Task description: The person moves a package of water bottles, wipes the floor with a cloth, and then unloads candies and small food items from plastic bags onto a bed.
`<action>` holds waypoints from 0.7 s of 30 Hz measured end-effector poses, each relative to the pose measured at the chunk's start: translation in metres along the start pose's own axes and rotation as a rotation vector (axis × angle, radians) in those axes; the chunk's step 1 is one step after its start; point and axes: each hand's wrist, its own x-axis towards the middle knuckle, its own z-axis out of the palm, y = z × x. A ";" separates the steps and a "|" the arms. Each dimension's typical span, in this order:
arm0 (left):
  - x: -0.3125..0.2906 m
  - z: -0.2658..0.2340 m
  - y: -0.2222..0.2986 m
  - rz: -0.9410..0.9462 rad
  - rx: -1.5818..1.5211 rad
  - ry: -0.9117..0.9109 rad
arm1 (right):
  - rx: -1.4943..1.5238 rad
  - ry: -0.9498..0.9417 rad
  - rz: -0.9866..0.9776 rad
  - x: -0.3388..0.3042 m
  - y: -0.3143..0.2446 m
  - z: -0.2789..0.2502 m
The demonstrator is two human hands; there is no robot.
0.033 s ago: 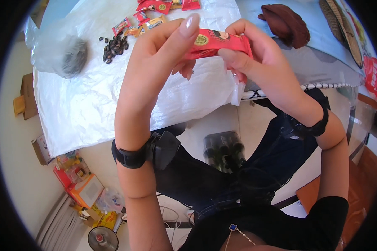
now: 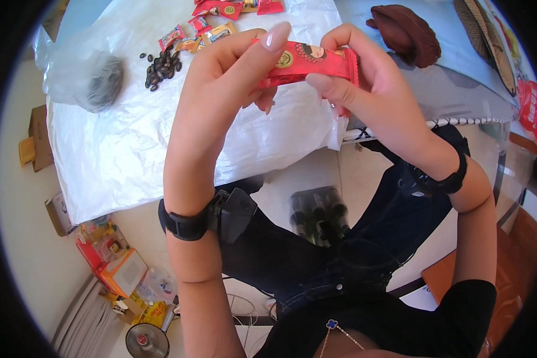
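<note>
my left hand (image 2: 221,71) and right hand (image 2: 385,83) hold the red packet (image 2: 304,67) between them, fingers closed on opposite ends, over the white sheet (image 2: 125,155). risk: uneven pulling could split it or cause slipping.

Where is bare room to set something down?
On the white sheet, the widest patch lies between the plastic bag, left forearm and near edge; a smaller one between forearms, below the red packet. The far part is crowded with dark oval pieces and wrapped sweets.
</note>
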 end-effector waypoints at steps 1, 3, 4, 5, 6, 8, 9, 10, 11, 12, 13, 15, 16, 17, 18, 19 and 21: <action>0.001 0.001 -0.001 -0.001 -0.004 -0.005 | -0.003 0.005 0.003 -0.001 0.002 -0.001; 0.001 0.003 0.000 0.016 -0.031 0.029 | -0.110 0.006 -0.193 -0.001 0.004 0.000; -0.001 0.003 0.001 0.016 -0.030 0.030 | -0.109 0.005 -0.193 -0.002 0.004 -0.001; -0.002 0.004 0.002 0.057 -0.071 0.026 | -0.213 0.006 -0.245 -0.003 0.004 -0.001; -0.004 0.004 0.003 0.098 -0.112 0.023 | -0.317 0.006 -0.298 -0.004 0.004 -0.002; -0.005 0.005 0.004 0.082 -0.143 0.028 | -0.359 0.003 -0.305 -0.006 0.003 -0.001; -0.005 0.006 0.003 0.068 -0.176 0.034 | -0.403 -0.001 -0.311 -0.007 0.003 -0.001; -0.005 0.005 0.003 0.066 -0.177 0.033 | -0.403 0.000 -0.309 -0.007 0.002 -0.001; -0.005 0.005 0.004 0.067 -0.198 0.007 | -0.430 -0.022 -0.323 -0.007 0.002 -0.001; -0.006 0.004 0.004 0.069 -0.219 -0.020 | -0.457 -0.043 -0.337 -0.008 0.001 -0.001; -0.006 0.003 0.003 0.067 -0.220 -0.020 | -0.457 -0.044 -0.336 -0.008 0.001 -0.001; -0.005 0.000 0.002 0.065 -0.249 -0.059 | -0.448 -0.100 -0.366 -0.010 -0.001 -0.001; -0.005 0.000 0.002 0.065 -0.249 -0.058 | -0.448 -0.101 -0.366 -0.011 -0.002 -0.001; -0.005 -0.001 0.001 0.071 -0.186 -0.071 | -0.519 -0.062 -0.408 -0.011 -0.002 -0.001; -0.004 -0.001 0.001 0.076 -0.123 -0.085 | -0.590 -0.022 -0.450 -0.012 -0.003 -0.002; -0.004 0.005 0.002 0.076 -0.125 -0.086 | -0.591 -0.022 -0.449 -0.011 -0.003 -0.003; -0.005 0.019 0.005 -0.098 -0.239 0.393 | -0.766 0.101 -0.537 -0.007 -0.002 -0.007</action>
